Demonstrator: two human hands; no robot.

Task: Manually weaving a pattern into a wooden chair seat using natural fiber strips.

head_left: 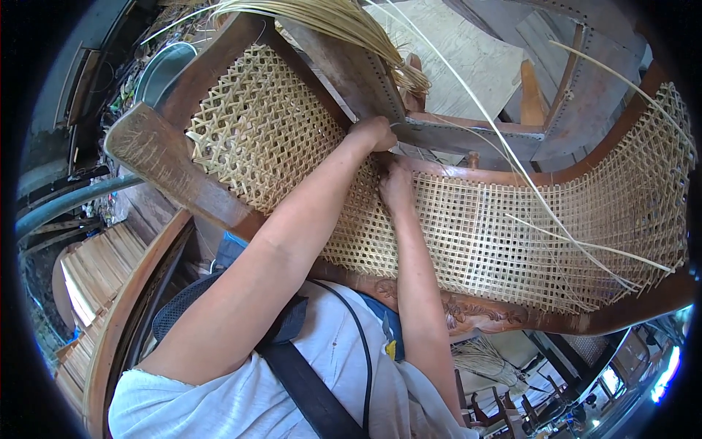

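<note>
From the head camera I look down on a wooden chair frame (pixel 468 311) lying across my lap, its cane panel (pixel 512 234) stretched between the carved rails. My left hand (pixel 374 133) is curled into a loose fist at the far rail, where the seat meets the back, and seems to pinch a thin cane strand (pixel 504 143) that runs off to the right across the panel; the fingers are tucked under, so I cannot tell how firmly it is gripped. My right hand (pixel 395 186) rests just below it, fingers bent down into the weave, touching the mesh; whether it has a strand between the fingertips is hidden. The panel's left section (pixel 256 132) already shows the dense finished pattern with diagonals, as does the far right end (pixel 658 168). The middle stretch under my hands is only a plain square grid, so I judge the diagonal passes there are yet to be woven. A few loose strand ends (pixel 585 245) lie on top of it. A bundle of spare cane (pixel 344 29) hangs over the top of the frame, near my left hand.
</note>
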